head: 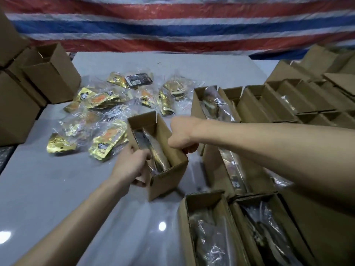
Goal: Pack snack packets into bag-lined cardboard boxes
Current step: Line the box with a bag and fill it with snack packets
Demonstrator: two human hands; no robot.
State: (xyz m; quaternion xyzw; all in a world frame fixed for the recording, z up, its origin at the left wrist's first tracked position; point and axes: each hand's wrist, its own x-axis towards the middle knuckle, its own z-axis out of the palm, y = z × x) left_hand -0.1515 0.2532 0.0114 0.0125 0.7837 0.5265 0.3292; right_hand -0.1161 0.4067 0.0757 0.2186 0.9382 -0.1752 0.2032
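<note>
Both hands clamp one open box (169, 175): left hand (132, 166) gripping its near wall, right hand (181, 135) its far rim; packed, I'd judge; next, set it among the filled boxes (226, 225).

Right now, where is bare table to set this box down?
Bare table near-left, between the packets and the near edge, left of the held box. Another strip beyond the packets, before the tarp. Crowded: box rows right, stacked boxes left.
</note>
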